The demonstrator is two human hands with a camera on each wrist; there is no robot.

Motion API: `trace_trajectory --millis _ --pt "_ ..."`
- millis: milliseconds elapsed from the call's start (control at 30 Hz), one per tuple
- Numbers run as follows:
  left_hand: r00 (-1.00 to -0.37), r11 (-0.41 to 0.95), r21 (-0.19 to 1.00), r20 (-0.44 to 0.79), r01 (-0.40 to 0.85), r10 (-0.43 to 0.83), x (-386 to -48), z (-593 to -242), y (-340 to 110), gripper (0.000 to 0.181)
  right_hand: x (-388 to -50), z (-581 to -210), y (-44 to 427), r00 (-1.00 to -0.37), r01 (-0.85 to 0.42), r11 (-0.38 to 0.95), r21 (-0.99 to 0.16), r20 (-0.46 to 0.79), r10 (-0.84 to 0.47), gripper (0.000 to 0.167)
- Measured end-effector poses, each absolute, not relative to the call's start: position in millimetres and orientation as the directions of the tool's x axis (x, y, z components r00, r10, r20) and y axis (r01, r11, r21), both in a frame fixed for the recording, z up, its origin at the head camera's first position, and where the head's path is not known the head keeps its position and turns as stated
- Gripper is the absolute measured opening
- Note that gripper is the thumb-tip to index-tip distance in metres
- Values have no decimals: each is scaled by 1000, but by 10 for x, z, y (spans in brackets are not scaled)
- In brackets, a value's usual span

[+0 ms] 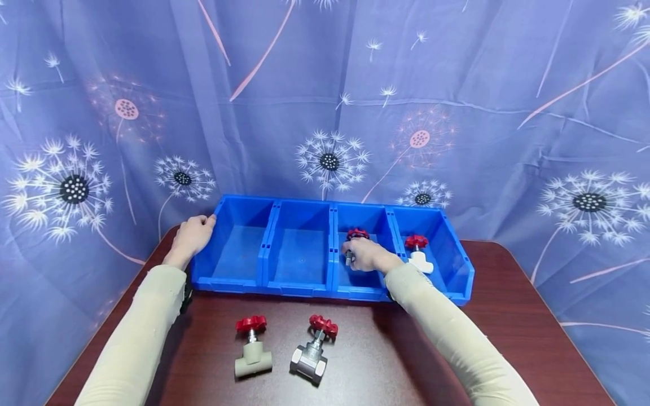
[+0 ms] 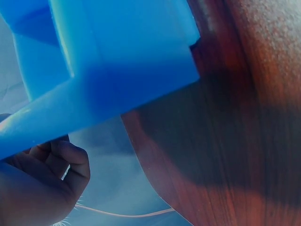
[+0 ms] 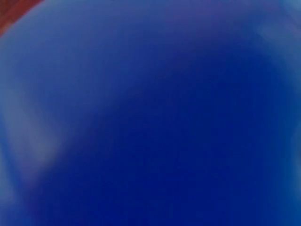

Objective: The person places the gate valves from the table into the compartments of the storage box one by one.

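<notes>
A blue bin (image 1: pixel 299 290) with several compartments stands on the table. My left hand (image 1: pixel 193 237) grips the upper edge of its left side wall; in the left wrist view that hand (image 2: pixel 51 174) has curled fingers at the rim, partly hidden by the wall. Inside the third compartment from the left, my right hand (image 1: pixel 368 255) holds a metal valve (image 1: pixel 349 258) with a red handwheel (image 1: pixel 358 233); the fingers hide much of its body. A white valve (image 1: pixel 420 262) with a red handwheel is in the rightmost compartment, beside my right wrist. Blurred blue plastic fills most of the right wrist view.
On the dark wooden table (image 1: pixel 203 349), in front of the bin, lie a beige valve (image 1: pixel 253 358) and a silver metal valve (image 1: pixel 310 361), each with a red handwheel. A blue dandelion-patterned curtain (image 1: pixel 264 129) hangs close behind the bin.
</notes>
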State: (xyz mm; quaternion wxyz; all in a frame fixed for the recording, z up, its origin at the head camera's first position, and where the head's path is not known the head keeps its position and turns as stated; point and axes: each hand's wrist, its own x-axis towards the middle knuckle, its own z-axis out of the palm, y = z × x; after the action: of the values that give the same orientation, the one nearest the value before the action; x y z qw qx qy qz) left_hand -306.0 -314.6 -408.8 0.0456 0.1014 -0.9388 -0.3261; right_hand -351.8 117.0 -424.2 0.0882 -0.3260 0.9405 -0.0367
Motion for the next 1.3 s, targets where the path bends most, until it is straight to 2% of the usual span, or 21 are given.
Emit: trace_trajectory --millis 367,633,900,1067,1300 --pt "-978 756 633 -6 -167 -210 -3039 -4055 -3143 55 -3412 -4157 1173 -782 -593 796 -122 -148 -606 62" --pt "-978 763 626 3 -163 -211 -3040 -4060 -3142 54 -3278 -3925 1194 -790 -589 795 -147 -103 -604 60" --pt "-979 776 612 13 -155 -206 -3079 -4077 -3129 54 -3063 -3676 1285 -820 -567 823 -45 -67 -569 61" --pt "-979 780 609 25 -146 -203 -3094 -4082 -3128 56 -2921 -3594 1388 -810 -586 810 13 -26 -586 60" --pt "-979 777 610 11 -156 -205 -3071 -4087 -3161 55 -2821 -3494 1525 -815 -579 815 32 -5 -579 57"
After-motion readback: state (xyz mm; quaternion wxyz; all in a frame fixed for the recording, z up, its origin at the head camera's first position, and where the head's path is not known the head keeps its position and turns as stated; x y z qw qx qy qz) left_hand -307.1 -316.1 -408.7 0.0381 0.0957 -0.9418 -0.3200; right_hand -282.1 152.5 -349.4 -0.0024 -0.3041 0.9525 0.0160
